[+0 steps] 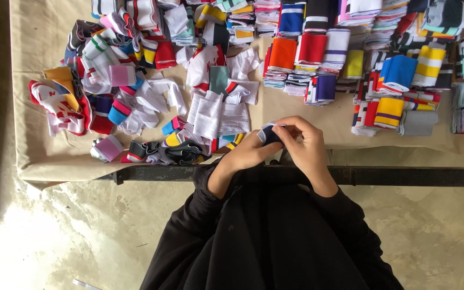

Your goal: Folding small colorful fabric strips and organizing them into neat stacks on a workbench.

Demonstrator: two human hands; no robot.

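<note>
**Two hands fold a small dark knit piece at the near edge of a table of coloured fabric bands**

Seen from above, a person in black sleeves stands at the near edge of a table [38,161] covered in tan cloth. Both hands meet just over that edge, near its middle. The left hand [245,154] and right hand [307,147] are closed together on a small dark navy fabric piece with a white edge [268,133], pinched between fingertips and thumbs.

The piece looks light, soft and limp, likely a stretchy ribbed knit; it should bend and slump freely, so holding it by its edges or corners seems best.

Toward the left side lies a loose heap of mixed bands [135,91], white, red, pink, yellow and black. Along the far edge and right side sit neat folded stacks [350,53] in orange, red, blue, yellow and stripes.
</note>
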